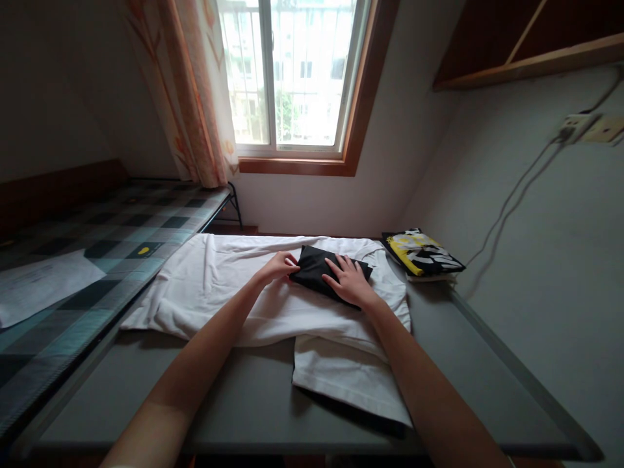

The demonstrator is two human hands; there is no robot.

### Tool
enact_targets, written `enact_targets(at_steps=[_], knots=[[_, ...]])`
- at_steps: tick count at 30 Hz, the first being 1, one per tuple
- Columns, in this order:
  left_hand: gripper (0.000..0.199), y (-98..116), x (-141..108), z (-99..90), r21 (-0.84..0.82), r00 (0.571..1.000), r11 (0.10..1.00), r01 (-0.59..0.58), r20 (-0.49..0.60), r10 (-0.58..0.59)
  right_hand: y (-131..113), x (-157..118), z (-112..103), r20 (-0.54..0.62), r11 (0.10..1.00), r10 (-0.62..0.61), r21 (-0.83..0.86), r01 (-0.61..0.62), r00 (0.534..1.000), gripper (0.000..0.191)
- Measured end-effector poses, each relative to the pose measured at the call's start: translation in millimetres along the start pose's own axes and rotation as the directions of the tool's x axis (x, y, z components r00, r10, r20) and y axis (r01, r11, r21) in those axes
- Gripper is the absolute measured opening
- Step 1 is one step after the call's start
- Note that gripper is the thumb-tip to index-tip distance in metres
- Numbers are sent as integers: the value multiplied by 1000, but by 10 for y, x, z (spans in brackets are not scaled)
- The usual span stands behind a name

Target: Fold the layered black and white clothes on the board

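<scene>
A white shirt (229, 286) is spread over the grey table, one sleeve (341, 374) reaching toward the front edge with something black beneath it. On the shirt rests a folded black cloth (314, 263). My left hand (280, 266) pinches the left edge of the black cloth between thumb and fingers. Spread flat on the cloth's right part is my right hand (348, 279), its fingers apart and palm down.
Folded yellow, black and white clothing (424, 253) lies at the table's back right. A bed with a checked mattress (121, 227) and a paper sheet (49, 283) stands at the left. The grey table (244, 403) meets the wall on the right.
</scene>
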State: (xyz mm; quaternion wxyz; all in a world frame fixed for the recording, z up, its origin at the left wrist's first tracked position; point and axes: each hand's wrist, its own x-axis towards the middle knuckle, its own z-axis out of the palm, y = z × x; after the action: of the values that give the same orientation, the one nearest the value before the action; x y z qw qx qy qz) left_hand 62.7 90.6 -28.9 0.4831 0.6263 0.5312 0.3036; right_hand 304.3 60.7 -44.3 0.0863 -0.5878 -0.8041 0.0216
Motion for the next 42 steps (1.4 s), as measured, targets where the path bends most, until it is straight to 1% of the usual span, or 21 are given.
enact_targets(at_steps=[2,3,6,7,8,9,11,12,13,14,16,17,19,23,26,28,30,33,35,38,42], knots=[[7,15,-6,13,96,1000,995,-7,-15,8,-7,-7,4,116,1000,24,-16,-23,993,70],[7,18,-5,17,137,1000,990,-8,-25,11,-6,-7,4,147,999,40,-20,-37,988,71],[3,22,6,29,202,997,979,-11,-67,25,-15,-7,-9,159,998,64,-38,-59,985,73],[5,25,12,38,242,993,970,-37,-100,63,-24,-8,-15,154,997,66,-45,-60,986,73],[13,30,18,52,299,982,950,-88,-136,134,-36,-10,-21,150,997,66,-54,-58,987,74],[23,37,23,73,369,959,915,-161,-161,234,-47,-12,-26,147,997,63,-62,-54,987,74],[40,53,25,136,508,875,796,-329,-153,460,-65,-17,-29,149,996,56,-74,-45,987,74],[44,60,20,177,558,830,727,-400,-116,546,-70,-19,-28,152,996,55,-77,-44,987,74],[44,63,10,221,587,800,670,-454,-62,597,-73,-21,-25,157,996,56,-81,-43,986,73],[44,61,-5,265,609,785,621,-494,6,619,-73,-21,-21,162,996,57,-82,-44,985,72],[48,41,-43,340,640,791,551,-535,151,593,-68,-20,-12,172,996,63,-78,-51,983,71],[53,23,-61,367,647,804,536,-541,212,555,-62,-19,-7,176,996,69,-69,-58,982,71],[61,-22,-86,393,641,828,548,-538,280,485,-41,-15,-1,177,996,87,-41,-80,980,74],[61,-83,-97,372,601,839,594,-535,297,456,50,-8,12,142,987,157,1,-158,977,80],[66,-75,-113,349,627,832,560,-541,303,464,144,-6,29,105,977,207,24,-210,973,79],[76,-49,-133,348,663,799,482,-574,324,506,198,-4,40,63,975,216,42,-218,974,73],[79,-12,-147,363,692,736,365,-622,359,574,237,-2,43,0,973,222,64,-221,975,66],[61,54,-151,417,707,628,190,-681,431,647,267,4,30,-99,965,247,112,-235,964,57],[52,94,-153,467,703,579,104,-703,482,658,278,12,16,-152,958,268,149,-246,951,53],[44,136,-181,534,710,549,19,-704,527,649,299,33,2,-209,937,304,243,-252,929,47],[32,156,-242,581,736,542,-61,-674,549,637,349,57,-4,-221,858,389,442,-264,894,44]])
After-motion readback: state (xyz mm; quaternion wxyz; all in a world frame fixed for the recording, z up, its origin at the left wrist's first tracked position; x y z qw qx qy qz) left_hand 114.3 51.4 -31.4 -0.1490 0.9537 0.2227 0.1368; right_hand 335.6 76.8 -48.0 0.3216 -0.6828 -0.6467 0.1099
